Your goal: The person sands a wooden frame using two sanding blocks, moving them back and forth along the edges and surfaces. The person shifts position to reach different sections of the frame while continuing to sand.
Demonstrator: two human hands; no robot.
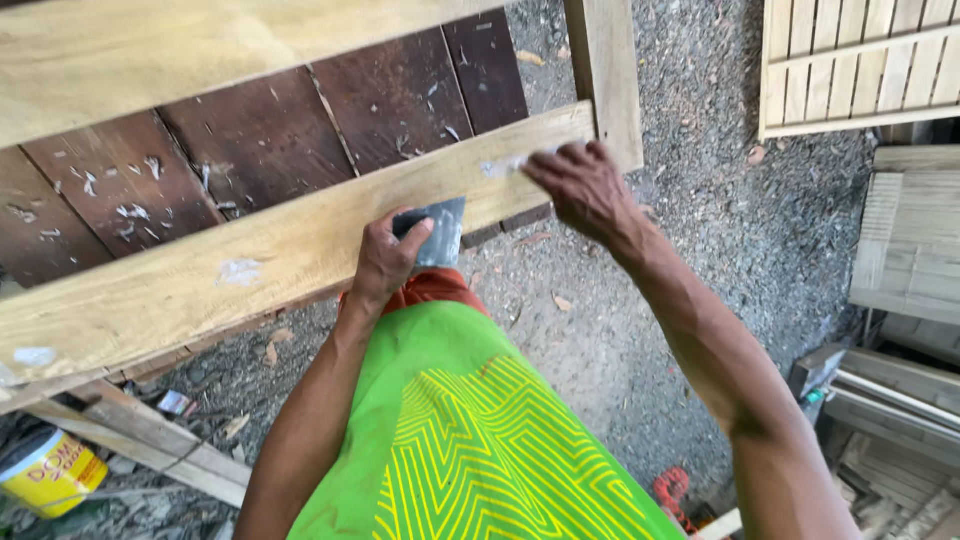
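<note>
A pale wooden rail (300,250) of a frame runs slanting across the view, with white filler patches on it. My left hand (385,258) grips a flat grey scraper blade (445,230) at the rail's near edge. My right hand (575,185) rests its fingertips on the rail's right end, rubbing a whitish filler smear (503,166) beside the upright post (608,70). Dark brown boards (300,130) lie under the frame, flecked with white bits.
A second pale rail (180,50) crosses the top. Gravel ground (700,200) lies to the right. Slatted wooden panels (860,65) and stacked timber (910,300) stand at the right edge. A yellow can (50,470) sits at bottom left, near loose wood pieces.
</note>
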